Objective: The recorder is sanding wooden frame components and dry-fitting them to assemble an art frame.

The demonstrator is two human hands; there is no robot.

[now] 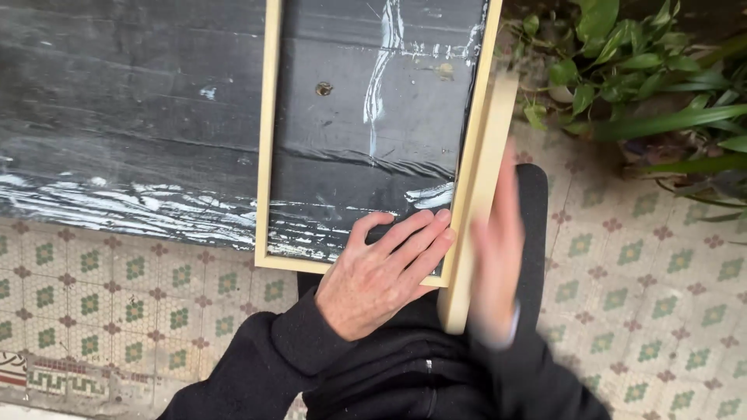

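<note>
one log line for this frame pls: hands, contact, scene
left hand: flat on wooden frame, lower right corner | right hand: motion-blurred, at loose wooden strip, grip unclear | surface: black bench | floor: patterned tiles

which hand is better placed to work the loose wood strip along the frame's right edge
Right, probably. The right hand, blurred, lies against the loose wood strip beside the frame. The left hand lies flat on the frame's lower right corner, steadying it.
</note>
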